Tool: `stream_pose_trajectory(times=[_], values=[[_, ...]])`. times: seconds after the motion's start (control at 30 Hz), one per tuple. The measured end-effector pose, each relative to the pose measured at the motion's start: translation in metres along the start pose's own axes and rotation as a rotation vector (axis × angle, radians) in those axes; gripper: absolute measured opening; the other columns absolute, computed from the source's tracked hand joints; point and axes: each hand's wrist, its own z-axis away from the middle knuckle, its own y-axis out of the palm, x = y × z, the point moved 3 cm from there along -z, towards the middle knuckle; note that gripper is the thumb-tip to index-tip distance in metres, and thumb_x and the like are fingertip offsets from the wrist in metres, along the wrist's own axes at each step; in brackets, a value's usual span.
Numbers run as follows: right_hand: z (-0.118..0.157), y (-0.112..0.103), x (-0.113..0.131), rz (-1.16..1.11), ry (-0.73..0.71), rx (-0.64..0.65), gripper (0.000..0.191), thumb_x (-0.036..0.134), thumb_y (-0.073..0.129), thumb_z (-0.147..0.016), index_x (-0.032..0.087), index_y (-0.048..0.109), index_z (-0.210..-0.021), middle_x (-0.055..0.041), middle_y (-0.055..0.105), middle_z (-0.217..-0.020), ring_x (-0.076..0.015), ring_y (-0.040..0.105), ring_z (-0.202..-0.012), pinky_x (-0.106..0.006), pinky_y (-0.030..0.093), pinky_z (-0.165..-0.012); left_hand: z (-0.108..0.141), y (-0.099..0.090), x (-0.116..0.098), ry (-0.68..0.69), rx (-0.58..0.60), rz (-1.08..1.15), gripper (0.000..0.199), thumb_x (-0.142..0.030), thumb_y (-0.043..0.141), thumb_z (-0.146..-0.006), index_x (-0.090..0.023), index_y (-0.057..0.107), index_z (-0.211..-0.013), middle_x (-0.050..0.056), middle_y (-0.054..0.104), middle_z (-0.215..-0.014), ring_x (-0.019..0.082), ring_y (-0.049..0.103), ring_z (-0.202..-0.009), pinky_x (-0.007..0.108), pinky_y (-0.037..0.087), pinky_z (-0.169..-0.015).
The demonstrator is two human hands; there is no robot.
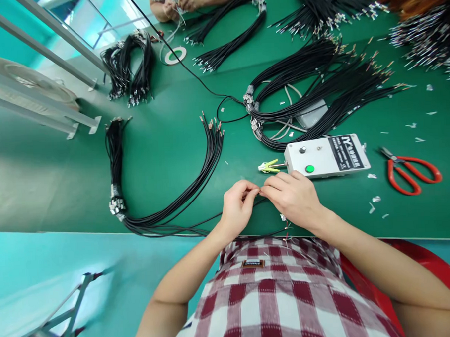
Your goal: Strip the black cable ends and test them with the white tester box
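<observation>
Black cable (212,218) runs along the green table (165,166) to my left hand (237,210), fingertips pinched together against my right hand's (295,197) pinched ones near the white box (321,157), probably steadying the cable's tiny, mostly hidden end.

A factory workshop, shown by bundled black cables (174,203) along a long green workbench (179,140).

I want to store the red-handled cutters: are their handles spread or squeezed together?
Spread: green table shows between the red handles.
</observation>
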Motion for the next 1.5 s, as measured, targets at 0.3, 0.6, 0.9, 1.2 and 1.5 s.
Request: stream_pose_trajectory(times=[0.3, 0.6, 0.9, 1.2, 1.5], values=[[-0.028, 0.010, -0.043, 0.196, 0.111, 0.236, 0.010, 0.024, 0.058, -0.094, 0.019, 0.066, -0.097, -0.0102, 0.071, -0.104, -0.0275, 0.051, -0.102, -0.042, 0.030, -0.080, -0.035, -0.008, 0.012, -0.031, -0.026, -0.039, 0.012, -0.023, 0.058, -0.089, -0.018, 0.058, -0.077, 0.000, 0.061, -0.071, 0.012, 0.055, -0.062, 0.022, 0.040, -0.055], [-0.036, 0.027, -0.054, 0.157, 0.098, 0.283, 0.026, 0.009, 0.047, -0.093, 0.022, 0.059, -0.074, -0.0059, 0.063, -0.075, -0.0241, 0.051, -0.088, -0.043, 0.033, -0.084, -0.054, 0.003, 0.020, -0.005, -0.060, -0.098, 0.013, -0.019, 0.055, -0.089, -0.018, 0.056, -0.076, -0.002, 0.056, -0.067, 0.009, 0.047, -0.054, 0.022, 0.035, -0.054], [-0.037, 0.028, -0.051, 0.147, 0.120, 0.280, 0.023, 0.011, 0.047, -0.093, 0.023, 0.058, -0.076, -0.0075, 0.064, -0.078, -0.0256, 0.052, -0.089, -0.045, 0.036, -0.085, -0.061, 0.011, 0.027, 0.013, -0.052, -0.178, 0.013, -0.016, 0.054, -0.089, -0.018, 0.055, -0.076, -0.002, 0.056, -0.067, 0.010, 0.048, -0.056, 0.023, 0.035, -0.056], [0.021, -0.024, -0.066, 0.029, 0.303, -0.051, 0.022, 0.027, 0.054, -0.097, 0.023, 0.061, -0.117, -0.0082, 0.072, -0.121, -0.0301, 0.059, -0.115, -0.050, 0.035, -0.096, -0.061, 0.011, 0.032, -0.018, -0.047, -0.115, 0.011, -0.017, 0.056, -0.088, -0.018, 0.057, -0.078, -0.003, 0.058, -0.068, 0.009, 0.048, -0.054, 0.022, 0.036, -0.055], [0.089, -0.003, -0.055, 0.100, 0.373, -0.230, 0.016, 0.014, 0.061, -0.088, 0.026, 0.062, -0.099, -0.0004, 0.078, -0.108, -0.0246, 0.068, -0.103, -0.044, 0.038, -0.094, -0.062, 0.008, 0.031, -0.020, -0.044, -0.138, 0.011, -0.016, 0.056, -0.087, -0.019, 0.057, -0.076, -0.003, 0.055, -0.064, 0.010, 0.049, -0.055, 0.022, 0.036, -0.055]])
